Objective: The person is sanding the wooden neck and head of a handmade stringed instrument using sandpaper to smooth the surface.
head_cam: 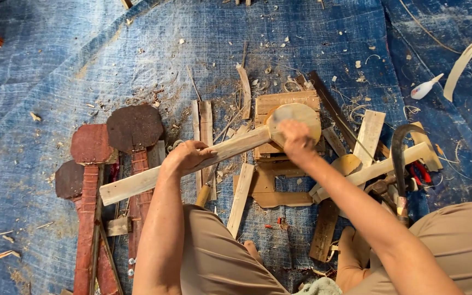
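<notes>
Across the floor a crumpled blue woven tarpaulin (55,60) is lying, littered with pale wood shavings and chips. Seen from above, a person is sitting on it, knees in tan trousers at the bottom edge. Between the hands a long pale wooden paddle with a round flat head (214,153) is slanting from lower left to upper right, handle end at the left, disc at the right, resting over a stack of short flat boards (279,104). The left hand (184,155) is clenching the handle near its middle. The right hand (297,141) is pressing down on the disc; whether its grip is closed on anything, I cannot tell. To the left, three dark reddish-brown paddle-shaped pieces (110,142) are lying side by side. To the right, offcuts are crowding around a curved dark blade with a wooden handle (399,164) and red-handled pliers (422,173). A white plastic spoon (424,88) is lying farther away.
</notes>
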